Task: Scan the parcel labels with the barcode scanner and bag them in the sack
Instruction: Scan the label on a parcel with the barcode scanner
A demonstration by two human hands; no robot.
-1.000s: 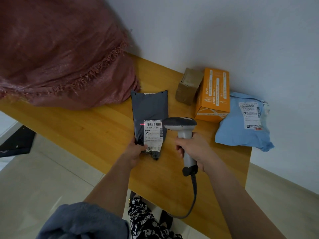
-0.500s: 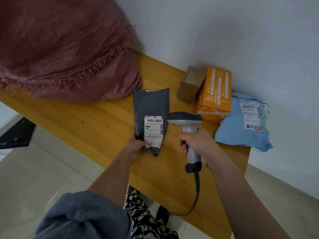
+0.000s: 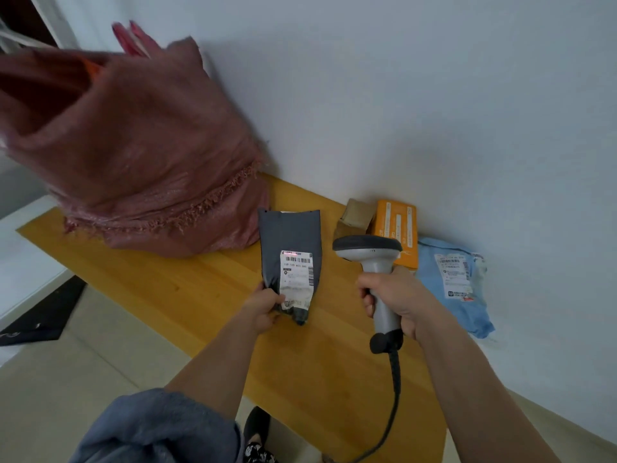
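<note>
My left hand point(image 3: 265, 307) pinches the near end of a dark grey mailer parcel point(image 3: 289, 238) whose white barcode label point(image 3: 296, 277) faces up; a faint red line lies across the label's top. My right hand point(image 3: 394, 297) grips the handle of a grey barcode scanner point(image 3: 369, 250), its head just right of the parcel. A big reddish woven sack point(image 3: 140, 162) stands on the left of the wooden table point(image 3: 200, 289), its mouth open at the upper left.
By the wall on the right lie a brown cardboard box point(image 3: 354, 215), an orange box point(image 3: 397, 228) and a light blue mailer point(image 3: 450, 282) with a label. The scanner cable point(image 3: 392, 402) hangs off the table's near edge. Tiled floor lies below.
The view has tilted up, showing the sack's open mouth. The scanner has drawn slightly right and away from the label. My left hand still holds the grey parcel.
</note>
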